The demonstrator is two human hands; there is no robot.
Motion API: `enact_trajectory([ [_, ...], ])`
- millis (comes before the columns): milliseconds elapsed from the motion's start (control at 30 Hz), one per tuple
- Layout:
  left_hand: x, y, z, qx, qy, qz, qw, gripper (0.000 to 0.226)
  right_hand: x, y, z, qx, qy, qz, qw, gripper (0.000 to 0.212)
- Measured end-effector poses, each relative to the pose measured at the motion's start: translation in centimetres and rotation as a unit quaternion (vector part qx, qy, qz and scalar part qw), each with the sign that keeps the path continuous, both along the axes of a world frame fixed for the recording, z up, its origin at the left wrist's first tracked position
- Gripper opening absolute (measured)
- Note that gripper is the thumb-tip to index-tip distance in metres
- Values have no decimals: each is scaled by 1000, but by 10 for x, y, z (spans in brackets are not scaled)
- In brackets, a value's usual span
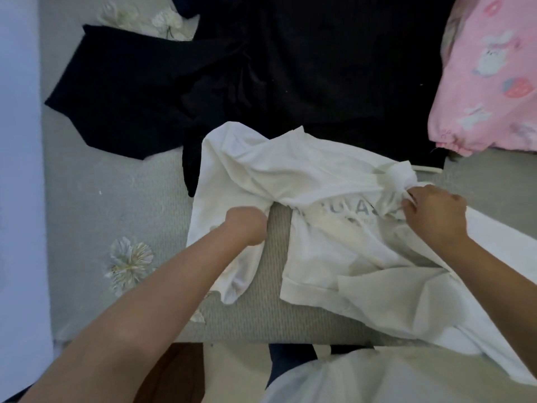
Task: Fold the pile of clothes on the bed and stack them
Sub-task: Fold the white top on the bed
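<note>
While the white T-shirt lies crumpled on the near edge of the bed, the left hand bunches its left side and the right hand has fingers clamped on a gathered twist, probably to spread it flat; dark clothes wait farther back.

Both forearms bare, reaching fwd; left hand curled, gripping white T-shirt fabric; right hand pinching a bunched bit.
</note>
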State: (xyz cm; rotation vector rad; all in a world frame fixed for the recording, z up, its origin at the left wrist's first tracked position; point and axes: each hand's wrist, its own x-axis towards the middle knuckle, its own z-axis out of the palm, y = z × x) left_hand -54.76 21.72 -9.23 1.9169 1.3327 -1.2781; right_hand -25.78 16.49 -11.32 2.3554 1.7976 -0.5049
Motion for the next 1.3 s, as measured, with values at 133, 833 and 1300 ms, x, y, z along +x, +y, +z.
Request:
enact_trajectory([
  [133,33,65,-13,254,-145,106,950,30,8,3,7,-11,-26,-35,999,19],
  [833,61,4,184,563,-381,166,714,28,36,9,186,364,28,51,930,7],
  [1300,8,-191,440,796,-413,32,441,33,56,-155,452,585,44,-16,810,26],
])
